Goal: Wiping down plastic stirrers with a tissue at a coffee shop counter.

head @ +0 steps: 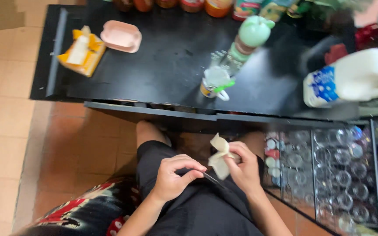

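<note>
I look down at my lap in black shorts. My left hand pinches the end of a thin dark metal tool, perhaps a blade or needle. My right hand grips a crumpled piece of cream paper or tissue, pressed against the tool's tip. Both hands meet just below the edge of a black counter.
On the counter stand a white mug with a green stick, a green-capped bottle, a large white jug, a pink dish and a yellow tissue pack. Racks of glasses sit at right. Tiled floor lies at left.
</note>
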